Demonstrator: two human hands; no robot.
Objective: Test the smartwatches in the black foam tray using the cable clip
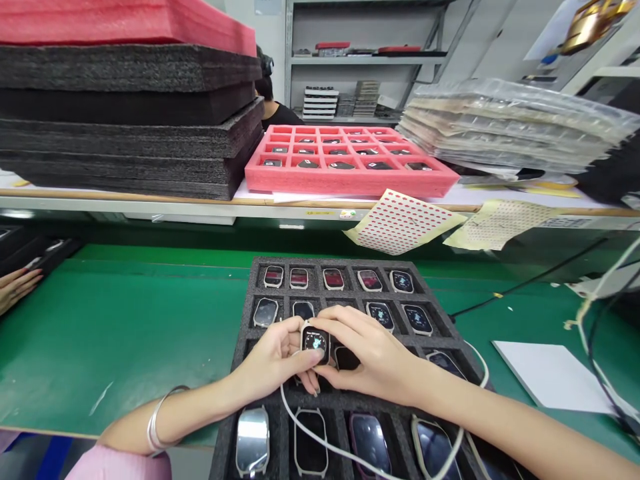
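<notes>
Over a dark grey foam tray (248,287), both hands hold one smartwatch (316,343) with a lit dial on its screen and no strap. My left hand (280,350) supports it from the left, thumb across the lower edge of the glass. My right hand (367,347) grips its top and right side between fingers and thumb. A white cable (320,437) runs from beneath the hands across the tray; where its end attaches is hidden. Watch bodies fill many of the tray's compartments, some lit, such as the watch (380,316) beside my right hand, others dark.
A shelf above the green bench (150,320) carries a black foam stack (125,127), a pink foam tray (350,179) and clear plastic trays (510,127). Sticker sheets (405,223) hang down. A white sheet (555,377) lies right. Another person's hand (19,290) is at far left.
</notes>
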